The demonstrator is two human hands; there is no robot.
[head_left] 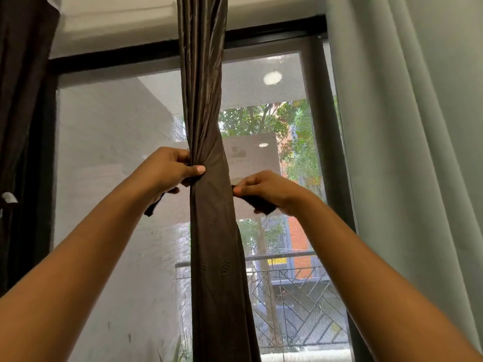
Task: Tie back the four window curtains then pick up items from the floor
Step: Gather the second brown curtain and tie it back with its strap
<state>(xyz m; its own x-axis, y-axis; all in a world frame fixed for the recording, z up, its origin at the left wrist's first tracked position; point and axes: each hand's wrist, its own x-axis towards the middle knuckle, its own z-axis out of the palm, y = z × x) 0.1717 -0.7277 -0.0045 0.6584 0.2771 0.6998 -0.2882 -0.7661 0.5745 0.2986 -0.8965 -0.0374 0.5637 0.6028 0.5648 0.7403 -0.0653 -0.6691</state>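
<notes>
A brown curtain hangs gathered into a narrow column in front of the window's middle. My left hand grips it at its pinched waist, thumb pressed across the front. A dark tie strip's loose end dangles below that hand. My right hand pinches the tie's other end just to the right of the curtain. The tie's middle is hidden behind the fabric.
A dark brown curtain hangs at the far left with a small white hook beside it. A pale grey-green curtain covers the right side. The black window frame and mesh screen lie behind, with a balcony railing outside.
</notes>
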